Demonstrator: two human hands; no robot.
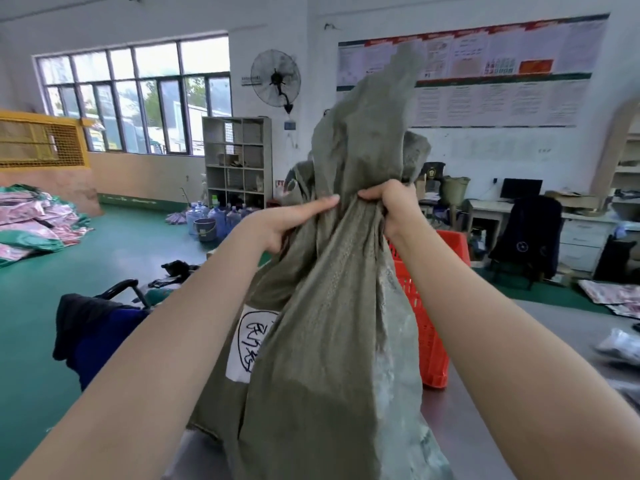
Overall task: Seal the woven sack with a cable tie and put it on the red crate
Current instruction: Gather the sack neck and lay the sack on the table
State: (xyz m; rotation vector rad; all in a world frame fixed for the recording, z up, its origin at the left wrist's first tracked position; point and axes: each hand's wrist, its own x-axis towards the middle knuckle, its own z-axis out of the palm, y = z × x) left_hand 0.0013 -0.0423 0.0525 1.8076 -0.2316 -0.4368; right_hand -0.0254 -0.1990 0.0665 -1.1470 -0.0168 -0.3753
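A grey-green woven sack (pixel 332 341) stands upright on a steel table, filling the middle of the view. Its top is bunched into a neck and the loose mouth flares up above it. My right hand (pixel 391 211) is clenched around the neck from the right. My left hand (pixel 291 220) presses on the neck from the left, index finger stretched along the fabric. A white label with handwriting (pixel 247 341) is stuck on the sack's left side. The red crate (pixel 427 306) stands right behind the sack, mostly hidden by it. No cable tie is visible.
The steel table (pixel 485 410) runs to the right with blurred packets at its far right edge. A chair with dark clothing (pixel 93 327) sits at the left. Water bottles and a bucket (pixel 206 228) stand on the green floor; desks and a jacket-draped chair line the right wall.
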